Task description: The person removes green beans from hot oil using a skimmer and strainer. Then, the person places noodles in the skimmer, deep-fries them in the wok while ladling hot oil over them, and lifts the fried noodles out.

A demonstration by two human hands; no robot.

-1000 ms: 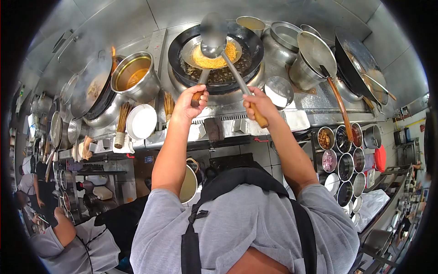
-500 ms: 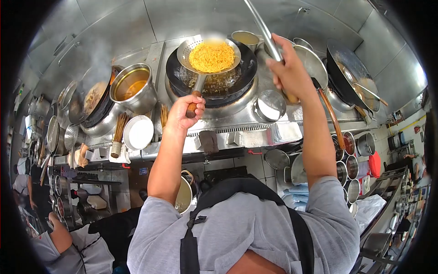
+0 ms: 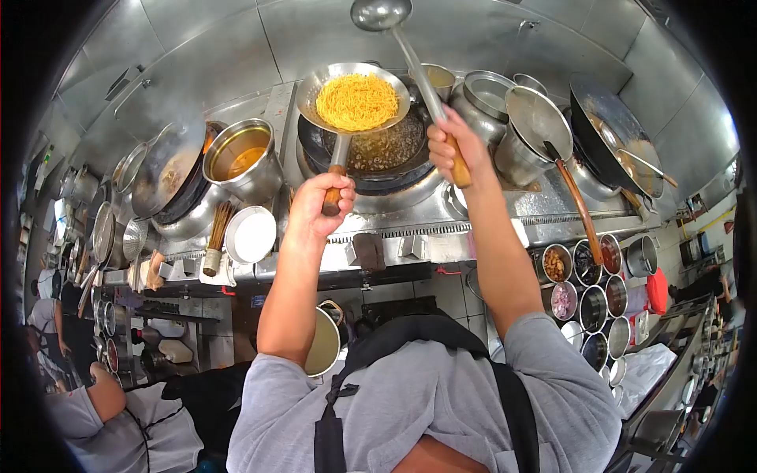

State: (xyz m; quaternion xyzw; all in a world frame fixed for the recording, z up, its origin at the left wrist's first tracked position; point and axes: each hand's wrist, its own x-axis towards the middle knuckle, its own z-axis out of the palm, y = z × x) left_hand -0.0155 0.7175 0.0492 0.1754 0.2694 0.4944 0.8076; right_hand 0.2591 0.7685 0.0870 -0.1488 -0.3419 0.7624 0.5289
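My left hand (image 3: 322, 203) is wrapped round the wooden handle of a perforated strainer (image 3: 309, 101). Yellow noodles (image 3: 357, 102) lie in the strainer, above the rear left part of a black wok (image 3: 374, 169) with bubbling oil in it. My right hand (image 3: 457, 147) grips the wooden end of a long metal ladle (image 3: 382, 13). The ladle's bowl is raised beyond the strainer, near the steel back wall, apart from the noodles.
A steel pot of orange liquid (image 3: 240, 162) and a smoking wok (image 3: 175, 175) stand to the left. A strainer-topped pot (image 3: 524, 154) and another wok (image 3: 615, 138) are on the right. A co-worker's arm (image 3: 106, 394) shows at lower left.
The ladle has left the noodles and swung up towards the back wall, after my right hand reached up right and came back. The strainer has risen clear of the oil and shifted slightly left.
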